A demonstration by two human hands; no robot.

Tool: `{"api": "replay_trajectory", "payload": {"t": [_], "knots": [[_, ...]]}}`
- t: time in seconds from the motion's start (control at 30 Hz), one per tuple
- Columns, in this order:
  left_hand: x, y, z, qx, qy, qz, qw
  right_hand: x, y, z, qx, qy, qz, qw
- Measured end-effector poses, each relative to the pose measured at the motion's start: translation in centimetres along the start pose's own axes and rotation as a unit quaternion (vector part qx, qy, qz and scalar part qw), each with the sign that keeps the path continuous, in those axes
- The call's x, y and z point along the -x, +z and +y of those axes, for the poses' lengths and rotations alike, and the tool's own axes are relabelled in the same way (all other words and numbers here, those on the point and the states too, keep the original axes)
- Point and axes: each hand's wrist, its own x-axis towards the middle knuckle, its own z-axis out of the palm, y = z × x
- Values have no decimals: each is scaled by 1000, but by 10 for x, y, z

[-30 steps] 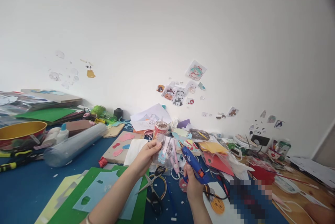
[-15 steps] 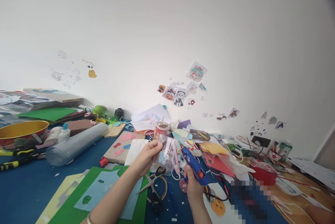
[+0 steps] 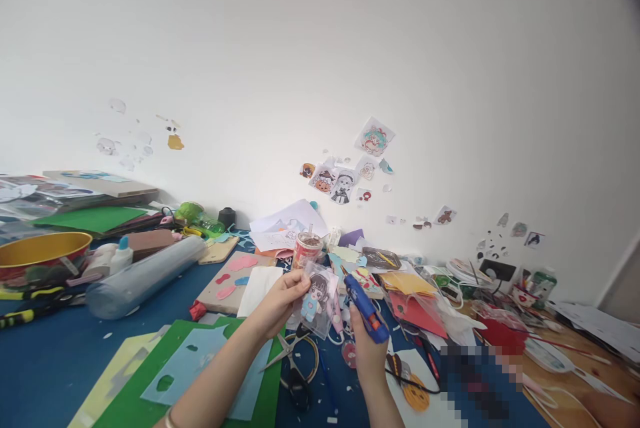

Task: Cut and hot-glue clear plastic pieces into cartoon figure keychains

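Between thumb and fingers, my left hand (image 3: 284,298) pinches the top left corner of a clear plastic sleeve (image 3: 325,329). Inside it shows a cartoon girl picture (image 3: 315,298) with dark hair and light blue clothes. My right hand (image 3: 367,345) is wrapped round a blue hot glue gun (image 3: 364,305), its nozzle tilted up and to the left, close to the sleeve's right side but apart from it. Below my left hand lies a pair of scissors (image 3: 296,365) with black handles. A lidded cup with a straw (image 3: 306,249) stands just behind the sleeve.
Green felt (image 3: 267,391) and light blue felt (image 3: 180,375) lie at the front left. A clear plastic roll (image 3: 145,278) and a gold-lined bowl (image 3: 45,248) are further left. Red felt (image 3: 415,313) and papers crowd the right. Several cut-out drawings hang on the wall (image 3: 250,68).
The plastic sleeve has turned to face me, so the cartoon girl now shows clearly. The glue gun has shifted slightly left and its nozzle sits a little higher.
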Motion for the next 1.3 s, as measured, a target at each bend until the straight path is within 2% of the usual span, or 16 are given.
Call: {"api": "replay_trajectory", "payload": {"t": [0.07, 0.17, 0.27, 0.33, 0.4, 0.5, 0.53, 0.6, 0.67, 0.87, 1.07, 1.3], "knots": [[0, 1, 0, -2, -1, 4, 1000, -3, 3, 3, 111, -34, -43, 992], [0, 3, 0, -8, 3, 17, 1000, -2, 9, 15, 268, -103, -107, 952], [-1, 5, 1, -17, 10, 35, 999, 4, 16, 32, 333, -107, -160, 923], [-1, 7, -1, -27, 14, 50, 998, 5, 19, 40, 337, -85, -177, 921], [-2, 7, -4, -39, 19, 64, 997, 1, 20, 41, 283, -69, -176, 940], [-5, 7, -13, -68, 20, 85, 994, -9, 16, 31, 68, -6, -167, 984], [-6, 7, -16, -84, 17, 89, 992, -12, 14, 25, -24, 38, -171, 984], [-7, 7, -21, -119, 11, 94, 988, -15, 10, 13, -185, 116, -179, 959], [-8, 8, -23, -146, 9, 90, 985, -14, 7, 4, -261, 156, -178, 936], [-7, 10, -23, -175, 6, 77, 982, -10, 9, -6, -279, 232, -122, 924], [-9, 9, -26, -169, -11, 63, 984, -10, 8, -7, -331, 277, -161, 887], [-9, 9, -28, -147, -20, 62, 987, -10, 8, -9, -309, 267, -160, 899]]}}
